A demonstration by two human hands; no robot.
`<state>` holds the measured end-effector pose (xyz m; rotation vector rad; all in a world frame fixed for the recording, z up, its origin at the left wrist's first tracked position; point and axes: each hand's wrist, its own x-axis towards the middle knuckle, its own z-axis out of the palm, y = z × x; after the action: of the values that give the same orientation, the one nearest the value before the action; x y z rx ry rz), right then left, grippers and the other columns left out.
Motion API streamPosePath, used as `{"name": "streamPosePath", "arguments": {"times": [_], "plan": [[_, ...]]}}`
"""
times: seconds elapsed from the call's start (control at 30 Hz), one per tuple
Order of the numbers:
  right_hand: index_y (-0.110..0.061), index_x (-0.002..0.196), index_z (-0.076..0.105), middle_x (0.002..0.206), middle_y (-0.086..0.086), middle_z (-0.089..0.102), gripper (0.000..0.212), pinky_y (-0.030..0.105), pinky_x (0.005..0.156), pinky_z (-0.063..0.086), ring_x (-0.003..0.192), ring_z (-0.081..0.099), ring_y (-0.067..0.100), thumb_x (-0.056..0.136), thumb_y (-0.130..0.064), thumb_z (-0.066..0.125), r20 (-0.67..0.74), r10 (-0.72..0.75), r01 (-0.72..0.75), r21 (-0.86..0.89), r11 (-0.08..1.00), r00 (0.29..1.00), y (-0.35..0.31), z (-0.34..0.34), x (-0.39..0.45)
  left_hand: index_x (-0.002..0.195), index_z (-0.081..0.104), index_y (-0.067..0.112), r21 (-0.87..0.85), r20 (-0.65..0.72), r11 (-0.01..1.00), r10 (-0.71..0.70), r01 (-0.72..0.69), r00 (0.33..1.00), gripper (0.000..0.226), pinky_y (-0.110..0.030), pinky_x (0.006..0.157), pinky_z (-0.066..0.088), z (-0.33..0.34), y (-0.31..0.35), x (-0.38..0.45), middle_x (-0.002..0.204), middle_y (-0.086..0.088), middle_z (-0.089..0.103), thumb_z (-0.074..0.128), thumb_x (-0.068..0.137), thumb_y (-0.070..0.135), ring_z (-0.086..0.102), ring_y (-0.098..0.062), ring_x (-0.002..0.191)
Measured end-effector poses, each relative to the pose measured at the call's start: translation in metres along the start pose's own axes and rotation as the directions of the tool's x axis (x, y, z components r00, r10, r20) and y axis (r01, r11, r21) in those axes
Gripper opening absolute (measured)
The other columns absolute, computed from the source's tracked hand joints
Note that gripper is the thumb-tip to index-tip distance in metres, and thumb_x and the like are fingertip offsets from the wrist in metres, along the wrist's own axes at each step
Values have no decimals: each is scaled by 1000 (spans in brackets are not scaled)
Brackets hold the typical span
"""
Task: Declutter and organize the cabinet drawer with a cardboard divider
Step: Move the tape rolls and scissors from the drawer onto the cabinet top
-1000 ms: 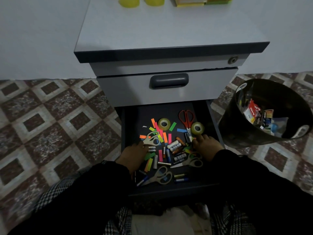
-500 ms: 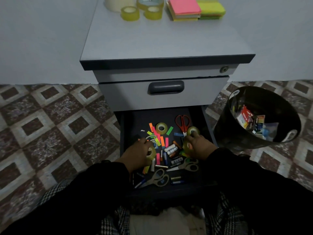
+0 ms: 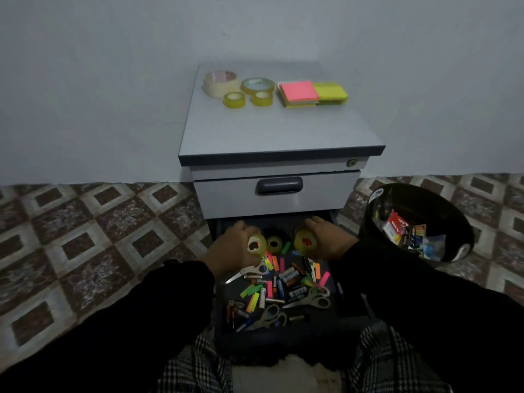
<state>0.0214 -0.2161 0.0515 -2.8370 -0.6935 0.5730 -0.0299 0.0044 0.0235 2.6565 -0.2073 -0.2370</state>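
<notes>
The dark lower drawer point(image 3: 348, 304) of the grey cabinet point(image 3: 278, 131) stands pulled out. In it lie several batteries, coloured paper strips, scissors point(image 3: 312, 299) and a yellow tape roll point(image 3: 274, 244). My left hand point(image 3: 232, 248) grips a yellow tape roll point(image 3: 257, 244) above the drawer's back left. Over the back right, my right hand point(image 3: 323, 239) holds another yellow tape roll point(image 3: 305, 242). No cardboard divider is in view.
On the cabinet top sit several tape rolls point(image 3: 238, 87) and pink point(image 3: 297, 93) and yellow sticky-note pads point(image 3: 331, 93). A black bin point(image 3: 377, 231) with wrappers stands on the tiled floor to the right. The upper drawer point(image 3: 278, 194) is closed.
Both hands have each lifted a yellow tape roll out of the drawer's clutter and raised it. The view has tilted up to show the cabinet top.
</notes>
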Motion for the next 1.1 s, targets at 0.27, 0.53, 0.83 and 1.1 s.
{"name": "streamPosePath", "arguments": {"times": [0.27, 0.53, 0.83, 1.1], "plan": [[-11, 134, 40, 135, 11, 40, 62, 30, 95, 38, 120, 46, 28, 81, -26, 69, -144, -99, 96, -28, 995, 985, -36, -75, -16, 128, 51, 17, 23, -109, 999, 38, -36, 993, 60, -33, 93, 43, -77, 28, -2, 117, -10, 45, 73, 74, 30, 51, -26, 110], [-11, 133, 43, 130, 10, 43, 59, 31, 93, 39, 116, 48, 27, 82, -29, 67, -229, -121, 122, -11, 993, 966, -57, -130, -6, 127, 53, 18, 27, -258, 999, 52, -46, 965, 56, -26, 82, 40, -132, 39, 7, 112, -6, 45, 71, 75, 29, 50, -23, 106], [-13, 135, 41, 134, 10, 41, 58, 30, 97, 36, 121, 44, 26, 85, -28, 64, -257, -111, 107, -30, 994, 960, -73, -172, 40, 133, 49, 19, 65, -282, 998, 6, 13, 959, 59, -32, 89, 43, -175, 30, 40, 120, -8, 44, 68, 79, 34, 48, -24, 113], [-11, 135, 42, 133, 14, 44, 59, 30, 95, 36, 120, 46, 29, 84, -30, 64, -310, -82, 67, -57, 996, 947, -69, -209, 101, 135, 47, 20, 75, -290, 996, -30, 54, 956, 61, -28, 87, 39, -207, 13, 84, 124, -9, 44, 67, 79, 35, 46, -25, 116]]}}
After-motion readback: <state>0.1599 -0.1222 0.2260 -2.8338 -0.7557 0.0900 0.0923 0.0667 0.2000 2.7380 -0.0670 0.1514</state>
